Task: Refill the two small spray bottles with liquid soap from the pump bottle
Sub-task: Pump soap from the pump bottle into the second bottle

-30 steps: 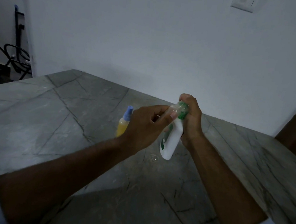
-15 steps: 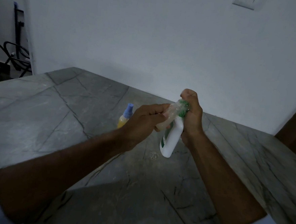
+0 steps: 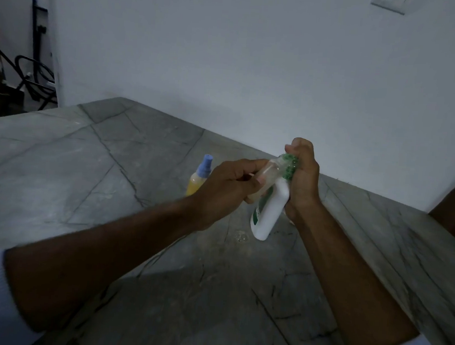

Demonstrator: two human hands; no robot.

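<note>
White plastic pump bottle, tilted and lifted off the grey counter, is gripped round its green pump head by the right hand, while the left hand pinches a small clear spray bottle with its mouth up against that head; if the mouth drifts from the nozzle, soap would likely run over the fingers and drip below. Dim light and the curled right fingers hide the nozzle and the fill level, and the second spray bottle, yellow with a blue top, stands partly hidden beyond the left knuckles.
</note>
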